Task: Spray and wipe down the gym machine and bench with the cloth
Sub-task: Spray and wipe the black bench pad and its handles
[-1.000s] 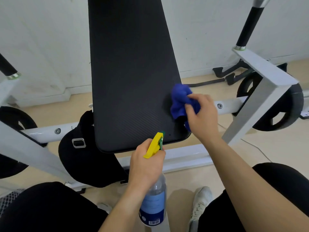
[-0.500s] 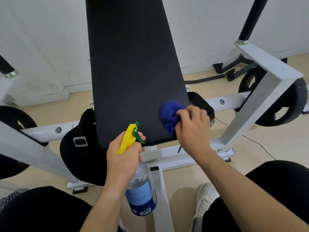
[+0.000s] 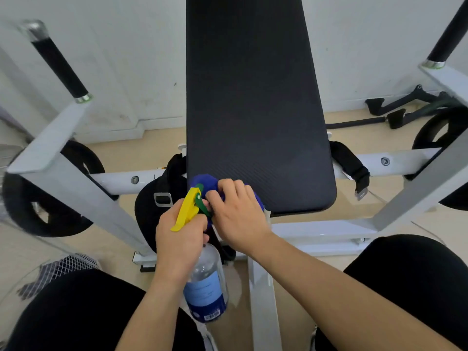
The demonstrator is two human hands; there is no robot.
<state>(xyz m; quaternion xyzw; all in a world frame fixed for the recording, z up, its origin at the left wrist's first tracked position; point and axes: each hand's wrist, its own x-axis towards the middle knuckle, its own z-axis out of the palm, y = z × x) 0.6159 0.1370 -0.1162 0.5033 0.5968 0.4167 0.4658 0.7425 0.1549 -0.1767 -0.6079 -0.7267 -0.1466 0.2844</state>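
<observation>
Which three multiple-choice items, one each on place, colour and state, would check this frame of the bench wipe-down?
1. Where on the black bench pad is the blue cloth?
A) its far top end
B) its near left corner
C) its right edge

2. What is the main colour of the spray bottle head?
A) red
B) white
C) yellow

3. What is the left hand doing?
A) gripping the spray bottle
B) hanging open
C) lying flat on the pad

Key:
1 B: the cloth sits bunched under the right hand at the pad's near left corner.
2 C: the head above the clear bottle is yellow.
3 A: the hand is curled round the bottle's neck.
</observation>
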